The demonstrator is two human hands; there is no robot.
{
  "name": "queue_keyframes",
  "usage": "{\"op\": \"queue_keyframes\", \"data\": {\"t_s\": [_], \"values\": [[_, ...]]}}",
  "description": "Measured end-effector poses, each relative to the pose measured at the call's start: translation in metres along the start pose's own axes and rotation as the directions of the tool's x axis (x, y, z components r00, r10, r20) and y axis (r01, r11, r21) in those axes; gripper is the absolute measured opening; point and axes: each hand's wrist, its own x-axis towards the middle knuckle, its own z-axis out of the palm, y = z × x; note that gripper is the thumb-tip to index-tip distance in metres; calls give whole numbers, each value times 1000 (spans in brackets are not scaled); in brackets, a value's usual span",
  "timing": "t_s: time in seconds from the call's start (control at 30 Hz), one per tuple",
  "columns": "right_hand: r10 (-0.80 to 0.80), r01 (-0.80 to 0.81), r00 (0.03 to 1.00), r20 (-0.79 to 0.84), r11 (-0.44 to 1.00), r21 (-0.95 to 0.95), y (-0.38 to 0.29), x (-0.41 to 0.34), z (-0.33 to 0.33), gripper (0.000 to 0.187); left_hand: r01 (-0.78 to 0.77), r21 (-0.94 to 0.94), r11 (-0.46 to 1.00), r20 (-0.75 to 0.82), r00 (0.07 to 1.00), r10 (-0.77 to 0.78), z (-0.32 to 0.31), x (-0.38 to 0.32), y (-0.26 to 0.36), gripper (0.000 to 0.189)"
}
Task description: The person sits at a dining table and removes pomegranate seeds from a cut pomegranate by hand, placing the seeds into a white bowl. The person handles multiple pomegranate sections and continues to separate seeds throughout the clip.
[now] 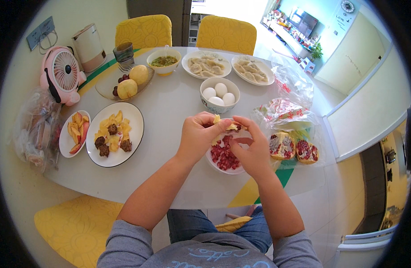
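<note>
My left hand [200, 134] and my right hand [250, 147] meet above a white bowl [222, 170]. Between their fingers is a piece of pomegranate [233, 127] with pale yellow rind and some dark red seeds, partly covered by the fingers. Loose red pomegranate seeds [225, 157] lie in the bowl below. To the right of my right hand, two larger broken pomegranate pieces [281, 145] rest on plastic, their seeds exposed. Just beyond my hands stands a patterned bowl [218, 106] with several white eggs [220, 89].
Printed plastic bags [286, 114] lie at the table's right. Two plates of dumplings [205, 66] and a soup bowl [164, 68] stand at the back. Leftward are a white plate of food [135, 152], sliced fruit [78, 129], a glass fruit dish [103, 92] and a pink fan [65, 72].
</note>
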Motion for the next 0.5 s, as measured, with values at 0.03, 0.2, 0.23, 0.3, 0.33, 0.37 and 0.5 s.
{"op": "queue_keyframes", "data": {"t_s": [0.03, 0.2, 0.23, 0.3, 0.33, 0.37, 0.5], "values": [[2, -2, 1000, 2, 1000, -9, 2, -1, -5, 38, 6, 15, 1000, 4, 1000, -6, 0, 0, 0, 21], [-46, 46, 998, 37, 999, 8, 13, 7, -23, 30, 73, 39, 997, 44, 996, -75, -1, 1, 2, 21], [55, -62, 997, 57, 989, 137, 9, 8, -22, 27, 58, 27, 998, 68, 996, -59, -1, 1, 3, 21], [152, -171, 984, 91, 951, 259, 3, 11, -21, 22, 26, 3, 1000, 112, 993, -26, -1, 2, 6, 20], [153, -172, 984, 93, 951, 257, 0, 12, -21, 20, -38, 14, 999, 122, 992, 36, 1, 1, 6, 19], [153, -173, 984, 95, 952, 254, -2, 13, -21, 19, -102, 25, 994, 132, 986, 98, 3, 0, 6, 19], [198, -255, 961, 193, 904, 344, -4, 18, -25, 19, 23, 51, 998, 168, 985, -31, -4, 2, 9, 18]]}}
